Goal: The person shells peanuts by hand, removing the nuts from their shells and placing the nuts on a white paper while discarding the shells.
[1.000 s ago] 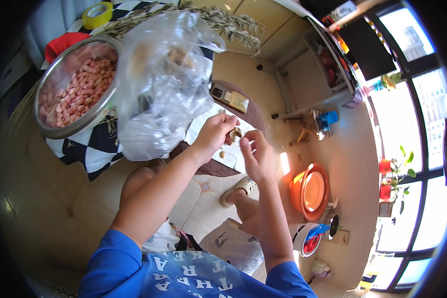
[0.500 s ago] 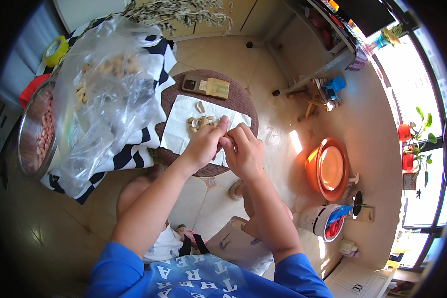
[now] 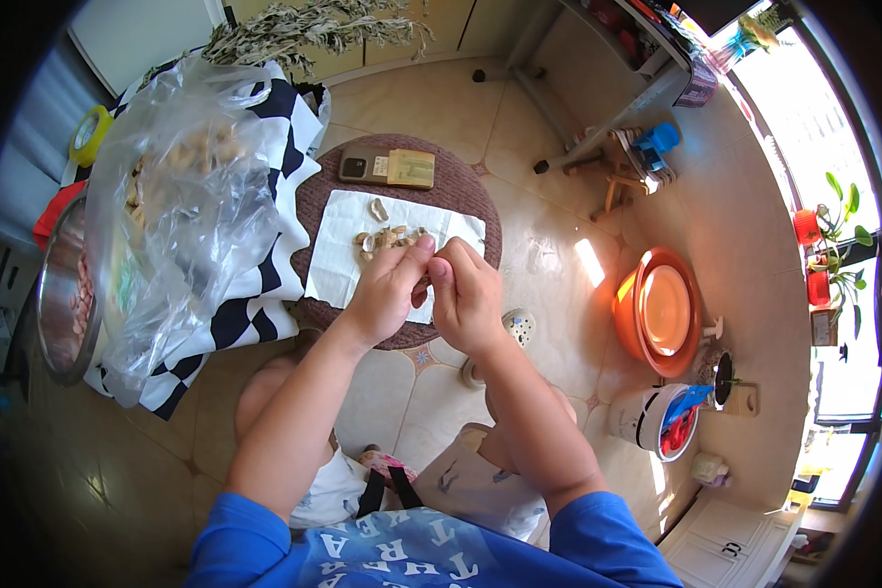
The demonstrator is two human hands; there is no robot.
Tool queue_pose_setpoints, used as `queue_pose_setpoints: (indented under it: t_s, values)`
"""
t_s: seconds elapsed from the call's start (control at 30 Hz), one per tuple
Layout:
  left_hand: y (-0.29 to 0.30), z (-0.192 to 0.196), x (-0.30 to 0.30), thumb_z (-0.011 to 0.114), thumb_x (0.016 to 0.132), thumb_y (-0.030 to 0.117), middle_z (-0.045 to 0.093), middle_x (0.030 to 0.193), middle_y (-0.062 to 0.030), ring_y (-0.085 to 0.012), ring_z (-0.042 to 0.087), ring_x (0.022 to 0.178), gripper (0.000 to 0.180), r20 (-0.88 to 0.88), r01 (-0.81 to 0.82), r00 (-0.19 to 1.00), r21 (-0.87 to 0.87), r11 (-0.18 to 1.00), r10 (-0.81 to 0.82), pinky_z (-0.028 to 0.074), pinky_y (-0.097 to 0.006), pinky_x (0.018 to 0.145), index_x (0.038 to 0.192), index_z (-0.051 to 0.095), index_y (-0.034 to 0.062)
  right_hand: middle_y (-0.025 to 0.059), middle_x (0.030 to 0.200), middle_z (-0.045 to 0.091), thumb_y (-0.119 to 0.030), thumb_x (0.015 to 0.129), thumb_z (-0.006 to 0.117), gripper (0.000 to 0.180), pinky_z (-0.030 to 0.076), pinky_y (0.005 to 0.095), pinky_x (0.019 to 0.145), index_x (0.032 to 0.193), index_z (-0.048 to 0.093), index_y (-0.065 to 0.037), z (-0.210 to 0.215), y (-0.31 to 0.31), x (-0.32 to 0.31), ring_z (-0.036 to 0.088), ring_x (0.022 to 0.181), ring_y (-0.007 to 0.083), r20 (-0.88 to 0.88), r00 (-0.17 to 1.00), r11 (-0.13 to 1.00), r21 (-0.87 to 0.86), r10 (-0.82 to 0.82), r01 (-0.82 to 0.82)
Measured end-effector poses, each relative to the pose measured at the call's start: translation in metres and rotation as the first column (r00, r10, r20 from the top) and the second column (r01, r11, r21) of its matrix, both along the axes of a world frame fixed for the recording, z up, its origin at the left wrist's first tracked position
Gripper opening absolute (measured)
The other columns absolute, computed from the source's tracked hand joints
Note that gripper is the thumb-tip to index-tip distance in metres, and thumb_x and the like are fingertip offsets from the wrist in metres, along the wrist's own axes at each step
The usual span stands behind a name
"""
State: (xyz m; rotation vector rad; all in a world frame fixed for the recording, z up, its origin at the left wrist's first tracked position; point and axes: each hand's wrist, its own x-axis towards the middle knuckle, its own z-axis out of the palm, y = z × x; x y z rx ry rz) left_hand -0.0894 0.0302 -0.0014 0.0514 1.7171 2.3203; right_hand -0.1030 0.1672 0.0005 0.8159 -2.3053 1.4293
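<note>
Over a round brown stool (image 3: 468, 176), my left hand (image 3: 382, 294) and my right hand (image 3: 468, 304) meet with thumbs and fingertips pinched together. What sits between the fingers is hidden by them. Just beyond the fingertips, a small heap of peanut shells (image 3: 385, 239) lies on a white paper sheet (image 3: 338, 269). A separate open shell piece (image 3: 378, 209) rests farther up the sheet. To the left, shelled pink peanuts (image 3: 81, 304) fill part of a steel bowl (image 3: 54, 338). A clear plastic bag (image 3: 191, 265) beside it holds unshelled peanuts (image 3: 201, 152).
A phone (image 3: 363, 165) lies at the stool's far edge. The bag rests on a black-and-white checked cloth (image 3: 235, 318), near a yellow tape roll (image 3: 90, 135). Rightward are orange basins (image 3: 629, 323), a white bucket (image 3: 637, 416) and a small wooden stool (image 3: 612, 186).
The view has shifted slightly, so the stool and the table at left sit a little differently. Both hands stay together, with the fingers of my right hand curled more tightly.
</note>
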Motion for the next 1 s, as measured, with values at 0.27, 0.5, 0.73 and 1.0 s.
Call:
queue_pose_setpoints:
  t_s: [0.27, 0.5, 0.73, 1.0]
  values:
    - [0.008, 0.006, 0.002, 0.039, 0.103, 0.043, 0.044, 0.064, 0.0041, -0.0067, 0.041, 0.058, 0.045, 0.015, 0.075, 0.997, 0.161, 0.984, -0.079, 0.037, -0.024, 0.057, 0.077, 0.056, 0.0103, 0.0053, 0.063, 0.053, -0.017, 0.102, 0.046, 0.031, 0.044, 0.0262, 0.043, 0.075, 0.047, -0.002, -0.005, 0.003, 0.005, 0.057, 0.048, 0.0125, 0.293, 0.951, 0.959, -0.281, 0.099, -0.013]
    - [0.006, 0.001, -0.001, 0.037, 0.102, 0.044, 0.041, 0.066, 0.0031, -0.0103, 0.039, 0.060, 0.044, 0.044, 0.106, 0.991, 0.310, 0.945, -0.125, 0.036, -0.027, 0.058, 0.073, 0.047, 0.0128, 0.0015, 0.061, 0.051, -0.028, 0.104, 0.041, 0.038, 0.041, 0.0231, 0.042, 0.074, 0.045, -0.005, 0.003, -0.001, 0.008, 0.052, 0.048, 0.0085, 0.454, 0.880, 0.900, -0.430, 0.144, 0.075]
    - [0.005, 0.003, -0.002, 0.038, 0.101, 0.046, 0.029, 0.061, 0.0025, -0.0126, 0.031, 0.058, 0.048, 0.141, 0.076, 0.976, 0.500, 0.862, -0.169, 0.031, -0.027, 0.057, 0.065, 0.031, 0.0152, -0.0034, 0.061, 0.043, -0.037, 0.104, 0.042, 0.043, 0.033, 0.0221, 0.045, 0.074, 0.047, -0.007, -0.014, 0.005, -0.007, 0.039, 0.053, 0.0048, 0.599, 0.780, 0.811, -0.539, 0.179, 0.228]
    - [-0.004, -0.006, -0.005, 0.037, 0.102, 0.044, 0.026, 0.061, 0.0029, -0.0110, 0.026, 0.057, 0.049, 0.138, 0.059, 0.978, 0.538, 0.841, -0.157, 0.030, -0.026, 0.057, 0.063, 0.028, 0.0145, 0.0067, 0.070, 0.066, -0.032, 0.094, 0.063, 0.036, 0.046, 0.0266, 0.057, 0.087, 0.068, 0.003, -0.028, -0.012, -0.041, 0.056, 0.061, 0.0090, 0.635, 0.754, 0.935, -0.137, -0.172, 0.328]
